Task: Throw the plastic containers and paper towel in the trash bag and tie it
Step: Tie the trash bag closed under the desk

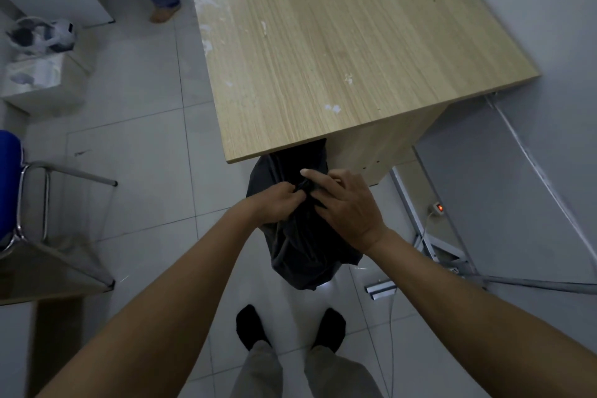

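Black plastic trash bag [300, 249] sits on the grey tiled floor [145, 139], right at the near edge of the pale wood-laminate table [323, 42], its top partly tucked under the overhang, just ahead of the person's feet. Long axis roughly vertical, neck pointing up and leaning slightly toward the table. Left hand [284, 199]: fingers curled, pinching the bunched film at the gathered neck [305, 187]. Right hand [345, 210]: laid over the neck from the other side, forefinger straight; thumb hidden, so can't tell whether it's gripping or only pressing. Contents not visible. Handling, my read: thin film, soft, slick, no stiffness of its own. The load looks light, since the bag slumps and creases loosely. Take hold only at the twisted neck, above the bulge. Gripping lower would just stretch film. Knot not visibly closed; tie step looks in progress.
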